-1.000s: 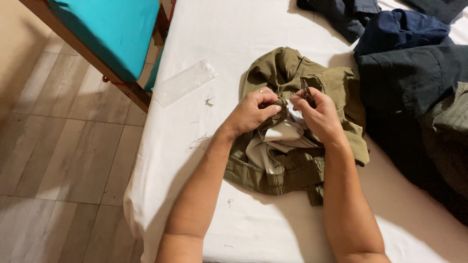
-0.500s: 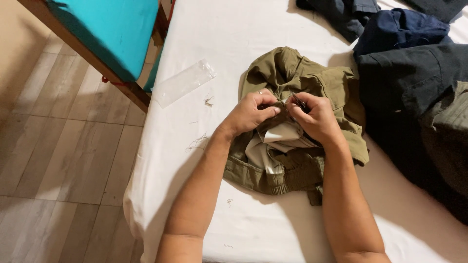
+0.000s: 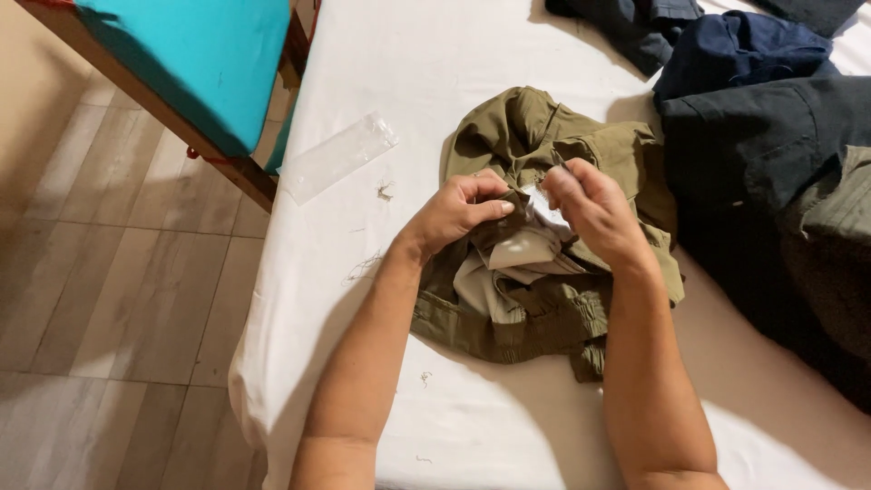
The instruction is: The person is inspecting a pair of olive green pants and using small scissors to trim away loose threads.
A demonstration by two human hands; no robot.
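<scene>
- Our left hand (image 3: 458,213) pinches the olive garment (image 3: 544,263) bunched mid-counter (image 3: 472,54), fingers closed on a fold to keep the cloth taut.
- Our right hand (image 3: 594,213) meets it, grip closed on the pale lining (image 3: 522,259), turned outward so we can see it.
- Left of them, a clear plastic sleeve (image 3: 337,156) lies at the counter's left edge.
- Dark clothes (image 3: 762,127) sit heaped toward the far right corner, out of the way.

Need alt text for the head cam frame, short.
Seen from above, a person's left hand and right hand pinch a crumpled olive green garment on a white covered table. Dark blue clothes are heaped at the right, a clear plastic sleeve lies at the table's left edge, and a teal cushioned wooden seat stands over the wood floor.
</scene>
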